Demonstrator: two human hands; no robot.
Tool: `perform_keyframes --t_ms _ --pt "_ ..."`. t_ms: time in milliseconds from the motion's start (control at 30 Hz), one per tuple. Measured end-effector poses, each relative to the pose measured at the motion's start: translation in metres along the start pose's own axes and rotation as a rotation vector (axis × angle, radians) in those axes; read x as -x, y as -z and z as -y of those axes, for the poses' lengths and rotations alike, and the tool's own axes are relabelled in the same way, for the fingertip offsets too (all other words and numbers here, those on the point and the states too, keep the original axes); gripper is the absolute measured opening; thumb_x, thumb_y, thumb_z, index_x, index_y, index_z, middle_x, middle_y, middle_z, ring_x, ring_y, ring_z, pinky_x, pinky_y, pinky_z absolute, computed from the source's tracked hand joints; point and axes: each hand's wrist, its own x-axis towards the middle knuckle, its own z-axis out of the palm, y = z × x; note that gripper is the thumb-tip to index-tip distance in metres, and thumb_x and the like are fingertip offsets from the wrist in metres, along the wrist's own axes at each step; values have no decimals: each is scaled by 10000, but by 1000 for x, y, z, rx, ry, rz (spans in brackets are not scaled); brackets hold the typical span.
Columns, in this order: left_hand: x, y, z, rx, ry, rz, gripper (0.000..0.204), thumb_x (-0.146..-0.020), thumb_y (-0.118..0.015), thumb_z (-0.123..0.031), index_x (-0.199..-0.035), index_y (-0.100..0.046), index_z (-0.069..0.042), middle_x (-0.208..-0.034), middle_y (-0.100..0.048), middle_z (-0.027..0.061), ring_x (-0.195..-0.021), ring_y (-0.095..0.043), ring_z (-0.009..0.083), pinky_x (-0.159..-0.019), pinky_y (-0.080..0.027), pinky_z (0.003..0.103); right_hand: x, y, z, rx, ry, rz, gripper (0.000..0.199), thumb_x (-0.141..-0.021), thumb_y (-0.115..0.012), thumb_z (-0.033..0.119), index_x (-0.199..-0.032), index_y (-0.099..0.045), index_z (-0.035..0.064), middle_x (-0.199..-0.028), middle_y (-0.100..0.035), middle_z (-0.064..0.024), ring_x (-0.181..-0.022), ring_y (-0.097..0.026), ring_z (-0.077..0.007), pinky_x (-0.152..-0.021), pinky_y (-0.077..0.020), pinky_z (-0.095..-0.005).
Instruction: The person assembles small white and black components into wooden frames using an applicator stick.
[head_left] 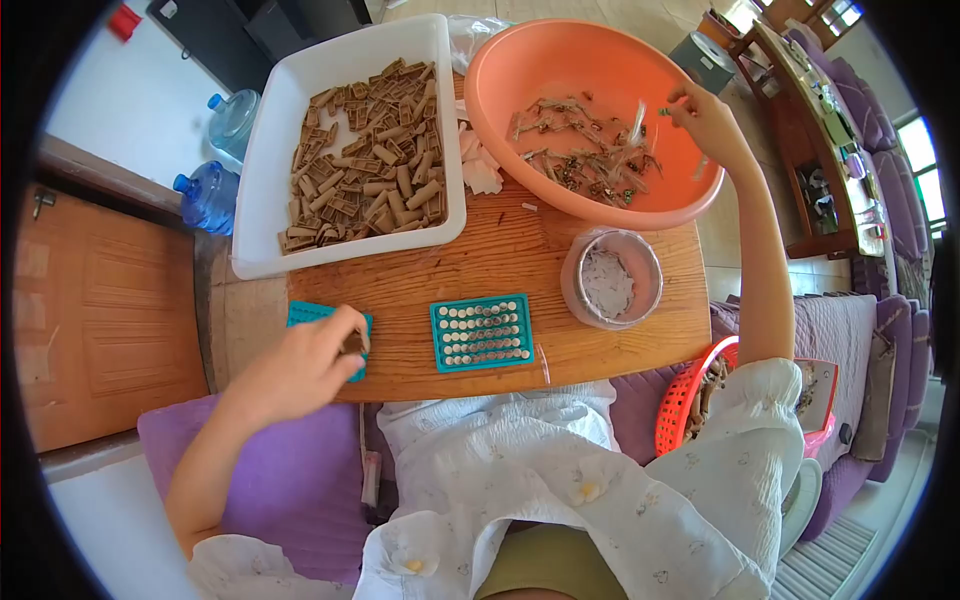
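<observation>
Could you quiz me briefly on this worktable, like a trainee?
1. True or false: the right hand reaches into the orange basin.
2. Which teal tray does the left hand touch: A the tray at the left table edge, or B the middle tray?
3. What fills the white tub?

Key: 1 true. 2 A. 3 Brown blocky pieces.

Plastic tubs and trays on a warm, grained wood table

The small wooden table looks smooth with a visible grain; the round salmon-orange plastic basin is smooth with a soft sheen; the white rectangular plastic tub looks matt, its brown moulded pieces dull; the teal plastic grid tray carries shiny metal studs; the clear plastic round container looks cloudy; the purple cloth cushion looks soft and matt.
</observation>
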Motion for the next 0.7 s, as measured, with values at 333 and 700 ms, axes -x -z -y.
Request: perform_keyframes --t_ms 333,700 --pt "-3 -29 6 583 -132 -58 212 -804 -526 -65 -1000 -447 -77 -798 -514 34 -660 -495 115 -601 -415 248 46 -29 46 -496 22 108 94 -869 -481 146 -906 -502 63 -697 -487 29 -518 -363 -13 -473 -322 -149" --pt "9 -27 7 1464 -286 -135 316 -882 -405 -220 -1148 -410 -49 -903 -508 20 -767 -429 73 -676 -360 221 203 -221 170 -1004 79 62 78 -789 -583 13 -839 -526 -8 -715 -573 -21 -622 -547 -57 -532 -438 -183"
